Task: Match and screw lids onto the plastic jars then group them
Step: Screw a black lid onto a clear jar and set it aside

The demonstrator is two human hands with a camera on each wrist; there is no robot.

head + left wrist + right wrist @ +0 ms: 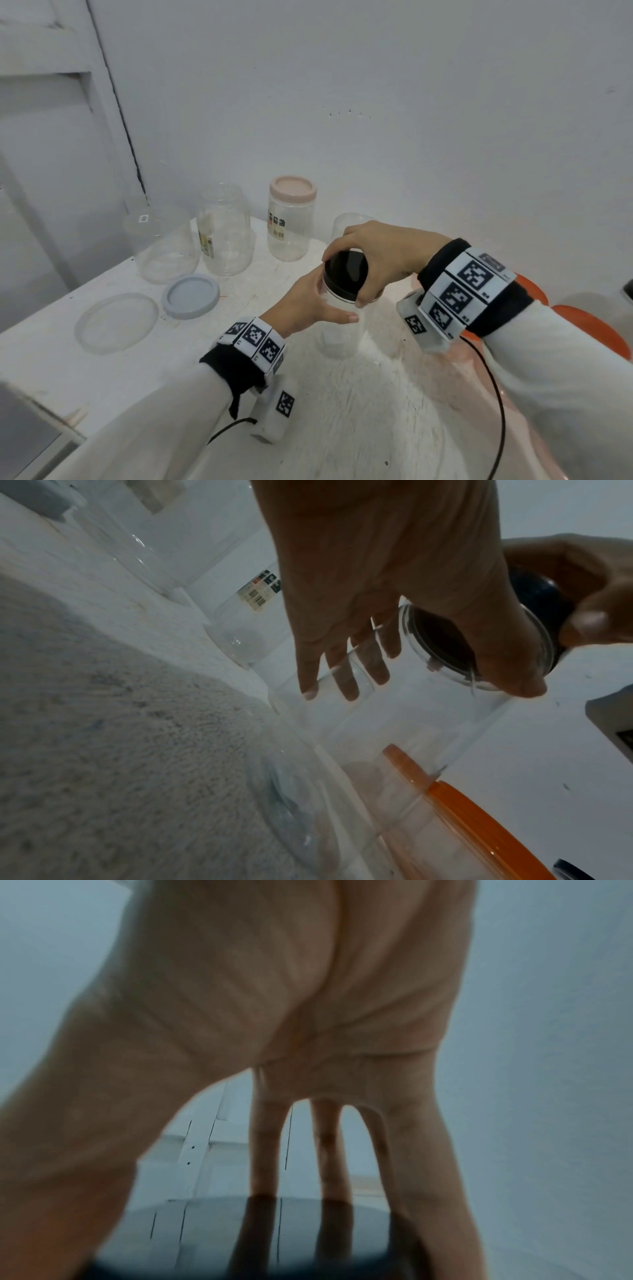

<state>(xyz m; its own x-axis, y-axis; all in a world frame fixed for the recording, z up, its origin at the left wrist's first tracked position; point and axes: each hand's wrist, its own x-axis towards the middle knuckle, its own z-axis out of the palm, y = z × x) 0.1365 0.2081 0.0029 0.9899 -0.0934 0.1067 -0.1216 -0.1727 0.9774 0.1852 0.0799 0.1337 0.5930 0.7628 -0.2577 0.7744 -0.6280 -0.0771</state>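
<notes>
The round glossy black lid [346, 270] sits on the mouth of a clear plastic jar [337, 329], which stands on the white table [51, 356] near its middle. The right hand [380, 255] arches over the lid, fingers and thumb curled down round its rim. The left hand [308, 305] wraps the jar's upper wall, thumb across the front (the wrist view shows the other fingers [346, 674] through the plastic). Behind it, a clear jar with a pale pink lid [292, 219] stands at the wall, with two uncapped clear jars to its left: one labelled [226, 229], one wide [164, 243]. In front of those lie a grey-blue lid [190, 295] and a translucent lid [117, 322], just beside each other.
</notes>
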